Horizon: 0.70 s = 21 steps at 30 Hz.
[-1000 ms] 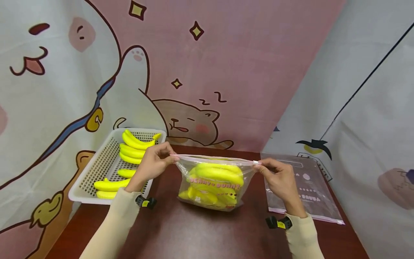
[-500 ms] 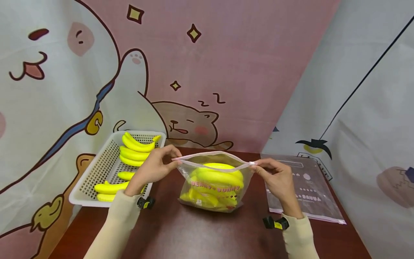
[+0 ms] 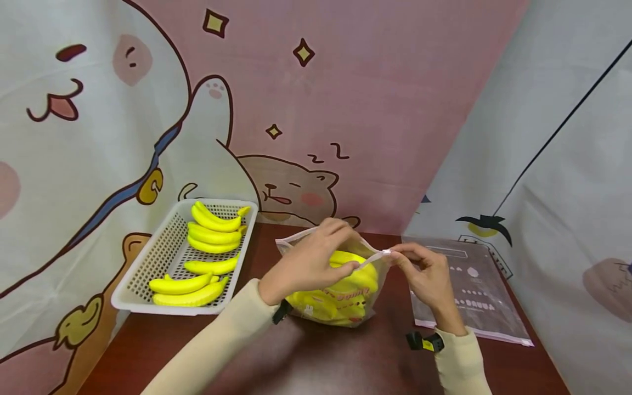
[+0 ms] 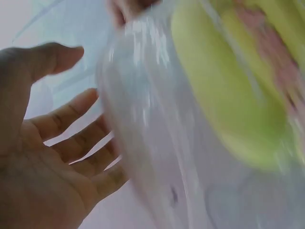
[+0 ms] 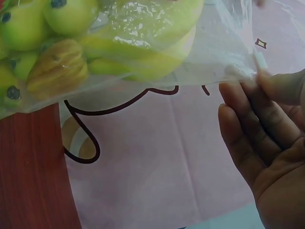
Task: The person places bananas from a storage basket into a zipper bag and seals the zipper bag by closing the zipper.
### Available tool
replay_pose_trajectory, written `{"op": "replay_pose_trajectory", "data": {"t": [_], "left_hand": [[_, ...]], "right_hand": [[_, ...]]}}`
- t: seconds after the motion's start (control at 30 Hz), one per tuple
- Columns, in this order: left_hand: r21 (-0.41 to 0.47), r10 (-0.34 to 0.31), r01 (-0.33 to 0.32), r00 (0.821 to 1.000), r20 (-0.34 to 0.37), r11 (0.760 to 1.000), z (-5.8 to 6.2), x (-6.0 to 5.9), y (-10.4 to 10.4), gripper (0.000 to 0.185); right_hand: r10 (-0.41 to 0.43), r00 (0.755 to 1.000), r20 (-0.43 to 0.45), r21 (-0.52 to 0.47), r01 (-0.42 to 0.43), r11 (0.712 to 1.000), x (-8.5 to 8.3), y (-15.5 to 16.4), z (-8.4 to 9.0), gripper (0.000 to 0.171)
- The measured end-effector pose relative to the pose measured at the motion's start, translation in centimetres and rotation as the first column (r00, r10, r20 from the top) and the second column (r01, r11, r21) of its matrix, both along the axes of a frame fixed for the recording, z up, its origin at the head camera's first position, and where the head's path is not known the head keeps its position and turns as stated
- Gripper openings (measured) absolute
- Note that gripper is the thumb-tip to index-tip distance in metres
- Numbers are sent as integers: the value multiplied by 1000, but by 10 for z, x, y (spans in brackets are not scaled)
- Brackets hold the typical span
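- The clear plastic zip bag (image 3: 340, 285) with pink lettering stood on the dark red-brown tabletop (image 3: 306, 362), near its middle, filled with yellow toy bananas (image 3: 353, 274).
- The bag's mouth was partly open toward the rear left; its pink zip strip (image 3: 372, 258) ran between the 2 hands.
- The right hand (image 3: 424, 271) held the right end of the strip, thumb and fingers pinched on the small slider (image 3: 387, 252). In the right wrist view the fingers (image 5: 248, 119) were curled at the bag's corner (image 5: 238, 67).
- The left hand (image 3: 311, 258) lay over the bag's top, fingertips pinching the front lip close to the right hand. In the left wrist view the palm (image 4: 43, 167) showed with loosely bent fingers beside the blurred plastic (image 4: 157, 143); the pinch itself could not be seen there.
- The white perforated plastic basket (image 3: 143, 274) sat to the left of the bag, apart from it, holding 5 loose yellow bananas (image 3: 212, 225).
- A flat, empty zip bag (image 3: 469, 285) of the same kind lay on the table to the right, just beyond the right hand.
- Cartoon-printed cloth panels (image 3: 345, 99) stood behind and beside the table.
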<state>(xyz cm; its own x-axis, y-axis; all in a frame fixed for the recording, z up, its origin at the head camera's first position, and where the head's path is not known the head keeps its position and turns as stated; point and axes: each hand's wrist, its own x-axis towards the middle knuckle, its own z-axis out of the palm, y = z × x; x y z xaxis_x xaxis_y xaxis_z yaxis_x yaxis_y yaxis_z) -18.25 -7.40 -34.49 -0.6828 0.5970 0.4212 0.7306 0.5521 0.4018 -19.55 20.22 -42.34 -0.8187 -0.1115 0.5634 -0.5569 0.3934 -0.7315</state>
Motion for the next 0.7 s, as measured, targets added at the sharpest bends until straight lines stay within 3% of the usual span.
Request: {"op": "replay_pose_trajectory", "data": {"t": [0.13,0.33,0.53,0.7], "left_hand": [[-113,-47,45,999,-9,993,3,-5,35,34],[-305,37,-57,997,-73,951,-3,-9,73,31],[-303,94,-149,978,-187,941,-7,-13,88,18],[-258,89,-141,975,-204,956,-7,-17,90,18]], "right_hand": [[29,998,-46,10,-29,1000,-3,4,-2,12],[1,994,-114,13,0,1000,-1,1,-5,12],[-46,995,-89,-29,43,999,10,-10,5,4],[-48,995,-87,-23,47,999,11,-10,4,4]]}}
